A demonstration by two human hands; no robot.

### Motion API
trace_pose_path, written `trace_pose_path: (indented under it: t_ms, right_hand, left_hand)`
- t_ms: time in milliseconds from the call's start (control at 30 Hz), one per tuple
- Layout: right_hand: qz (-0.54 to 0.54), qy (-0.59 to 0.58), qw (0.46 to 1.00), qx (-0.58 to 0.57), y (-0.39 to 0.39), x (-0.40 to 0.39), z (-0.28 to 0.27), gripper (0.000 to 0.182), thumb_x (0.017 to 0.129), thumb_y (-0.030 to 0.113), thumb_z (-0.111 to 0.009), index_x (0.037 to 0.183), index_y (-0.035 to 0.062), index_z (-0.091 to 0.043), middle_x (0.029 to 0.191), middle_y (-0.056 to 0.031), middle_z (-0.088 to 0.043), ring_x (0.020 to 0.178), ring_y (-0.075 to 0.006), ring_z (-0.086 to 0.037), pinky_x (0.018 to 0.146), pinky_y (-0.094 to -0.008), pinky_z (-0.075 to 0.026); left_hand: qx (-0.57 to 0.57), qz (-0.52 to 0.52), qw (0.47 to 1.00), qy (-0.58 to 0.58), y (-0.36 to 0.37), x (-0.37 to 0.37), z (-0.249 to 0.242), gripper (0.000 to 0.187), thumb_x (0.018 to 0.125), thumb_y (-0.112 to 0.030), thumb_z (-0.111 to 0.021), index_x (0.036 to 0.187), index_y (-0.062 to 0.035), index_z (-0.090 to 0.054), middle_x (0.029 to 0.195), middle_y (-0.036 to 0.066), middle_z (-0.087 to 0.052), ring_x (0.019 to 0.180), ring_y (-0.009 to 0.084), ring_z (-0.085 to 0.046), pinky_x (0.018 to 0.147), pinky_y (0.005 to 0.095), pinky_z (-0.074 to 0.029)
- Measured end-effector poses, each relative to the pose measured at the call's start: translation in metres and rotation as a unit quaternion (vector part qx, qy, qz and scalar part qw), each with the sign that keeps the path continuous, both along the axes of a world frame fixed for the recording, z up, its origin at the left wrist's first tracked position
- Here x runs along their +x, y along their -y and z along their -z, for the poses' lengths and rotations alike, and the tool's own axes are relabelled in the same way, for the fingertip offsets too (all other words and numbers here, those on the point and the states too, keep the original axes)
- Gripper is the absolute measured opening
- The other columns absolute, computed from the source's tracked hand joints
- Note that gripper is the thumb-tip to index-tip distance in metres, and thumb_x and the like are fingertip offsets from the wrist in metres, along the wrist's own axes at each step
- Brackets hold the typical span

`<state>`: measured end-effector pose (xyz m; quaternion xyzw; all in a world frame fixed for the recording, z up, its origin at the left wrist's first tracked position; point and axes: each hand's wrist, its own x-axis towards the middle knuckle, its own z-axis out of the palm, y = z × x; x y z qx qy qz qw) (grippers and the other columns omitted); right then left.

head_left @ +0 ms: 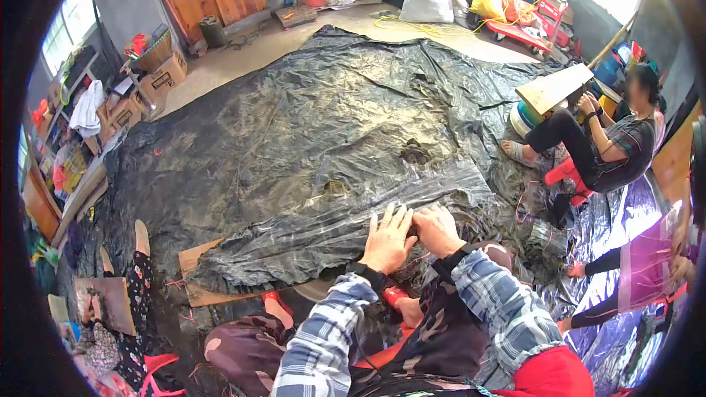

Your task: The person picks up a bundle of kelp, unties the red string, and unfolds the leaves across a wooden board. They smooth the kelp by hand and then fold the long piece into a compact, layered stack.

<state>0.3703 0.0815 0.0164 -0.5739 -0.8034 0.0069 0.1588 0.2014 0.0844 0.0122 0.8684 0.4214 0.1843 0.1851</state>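
Across my lap lies a long piece of crumpled dark plastic sheet (294,246), over a brown board (193,287) whose left end sticks out. My left hand (388,241) rests flat on the plastic with its fingers stretched forward. Right beside it, near the left thumb, my right hand (439,232) is closed, fingers curled down at the plastic's edge. What those fingers hold, if anything, is hidden.
A large black plastic sheet (257,132) covers the floor ahead. At right a seated person (625,136) works at a tilted board (555,88); another in purple (647,257) is nearer. At lower left a person's arms rest on a board (118,305).
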Motion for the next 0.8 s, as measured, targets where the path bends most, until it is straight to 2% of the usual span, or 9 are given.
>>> trace_pose_path:
  t_ms: [200, 300, 400, 433, 467, 533, 567, 700, 800]
  right_hand:
    - [-0.021, 0.028, 0.996, -0.084, 0.005, 0.008, -0.005, 0.010, 0.075, 0.018, -0.063, 0.081, 0.0116, -0.067, 0.085, -0.0100, -0.063, 0.085, -0.0301, -0.062, 0.071, -0.0409, -0.050]
    - [0.022, -0.067, 0.977, -0.200, -0.006, 0.013, -0.030, 0.015, 0.079, 0.022, -0.060, 0.077, 0.0094, -0.067, 0.082, -0.0140, -0.063, 0.077, -0.0351, -0.062, 0.070, -0.0456, -0.050]
    - [-0.003, -0.141, 0.989, -0.046, -0.026, 0.015, -0.027, 0.016, 0.083, 0.021, -0.057, 0.083, 0.0079, -0.067, 0.091, -0.0130, -0.066, 0.083, -0.0344, -0.061, 0.072, -0.0430, -0.050]
    - [-0.045, -0.142, 0.986, -0.067, -0.034, 0.016, -0.023, 0.022, 0.085, 0.021, -0.057, 0.100, 0.0085, -0.066, 0.107, -0.0126, -0.064, 0.099, -0.0340, -0.059, 0.083, -0.0433, -0.047]
    - [-0.047, -0.143, 0.986, -0.068, -0.040, 0.014, -0.016, 0.022, 0.085, 0.021, -0.057, 0.100, 0.0085, -0.066, 0.107, -0.0126, -0.064, 0.099, -0.0340, -0.059, 0.083, -0.0433, -0.047]
    - [-0.130, -0.041, 0.991, -0.014, -0.053, 0.003, 0.000, 0.033, 0.086, 0.025, -0.057, 0.116, 0.0104, -0.061, 0.123, -0.0115, -0.057, 0.117, -0.0338, -0.050, 0.094, -0.0460, -0.041]
    - [-0.112, -0.013, 0.984, -0.137, -0.060, -0.002, 0.009, 0.048, 0.087, 0.033, -0.056, 0.131, 0.0126, -0.050, 0.141, -0.0126, -0.041, 0.133, -0.0369, -0.033, 0.104, -0.0542, -0.030]
    - [-0.089, 0.069, 0.985, -0.131, -0.067, -0.020, 0.025, 0.066, 0.088, 0.045, -0.052, 0.145, 0.0171, -0.033, 0.153, -0.0154, -0.022, 0.140, -0.0425, -0.017, 0.104, -0.0689, -0.015]
    - [-0.055, 0.037, 0.985, -0.158, -0.071, -0.028, 0.024, 0.065, 0.089, 0.047, -0.051, 0.146, 0.0202, -0.032, 0.154, -0.0154, -0.021, 0.141, -0.0422, -0.013, 0.105, -0.0692, -0.012]
  left_hand:
    - [-0.032, 0.010, 0.995, -0.091, 0.002, 0.004, 0.020, 0.061, 0.087, -0.047, -0.058, 0.140, -0.0217, -0.041, 0.151, 0.014, -0.026, 0.140, 0.0409, -0.019, 0.104, 0.0712, -0.013]
    - [-0.009, 0.002, 0.996, -0.093, 0.004, 0.008, 0.022, 0.067, 0.081, -0.057, -0.059, 0.139, -0.0273, -0.043, 0.153, 0.015, -0.022, 0.141, 0.0439, -0.012, 0.102, 0.0743, -0.009]
    - [0.016, -0.004, 0.996, -0.093, 0.007, 0.011, 0.022, 0.067, 0.079, -0.062, -0.057, 0.136, -0.0269, -0.047, 0.152, 0.015, -0.023, 0.140, 0.0443, -0.013, 0.101, 0.0759, -0.009]
    - [0.015, -0.006, 0.995, -0.094, 0.007, 0.011, 0.021, 0.067, 0.079, -0.062, -0.057, 0.136, -0.0269, -0.047, 0.152, 0.015, -0.023, 0.140, 0.0443, -0.013, 0.101, 0.0759, -0.009]
    - [0.005, -0.003, 0.993, -0.117, 0.007, 0.011, 0.020, 0.069, 0.078, -0.064, -0.057, 0.136, -0.0270, -0.048, 0.151, 0.014, -0.024, 0.140, 0.0440, -0.013, 0.100, 0.0764, -0.009]
    - [-0.002, 0.003, 0.985, -0.174, 0.006, 0.011, 0.023, 0.072, 0.075, -0.069, -0.056, 0.135, -0.0282, -0.049, 0.148, 0.011, -0.030, 0.140, 0.0433, -0.013, 0.099, 0.0769, -0.009]
    - [0.019, -0.003, 0.987, -0.158, 0.007, 0.012, 0.030, 0.073, 0.075, -0.069, -0.055, 0.135, -0.0291, -0.048, 0.147, 0.010, -0.032, 0.140, 0.0432, -0.014, 0.099, 0.0769, -0.009]
    - [0.018, -0.006, 0.990, -0.142, 0.008, 0.010, 0.028, 0.069, 0.078, -0.064, -0.056, 0.138, -0.0322, -0.043, 0.145, 0.008, -0.035, 0.138, 0.0423, -0.019, 0.102, 0.0743, -0.008]
    - [0.014, -0.002, 0.992, -0.129, 0.010, 0.008, 0.026, 0.072, 0.077, -0.063, -0.058, 0.139, -0.0304, -0.043, 0.143, 0.008, -0.036, 0.138, 0.0411, -0.020, 0.102, 0.0747, -0.008]
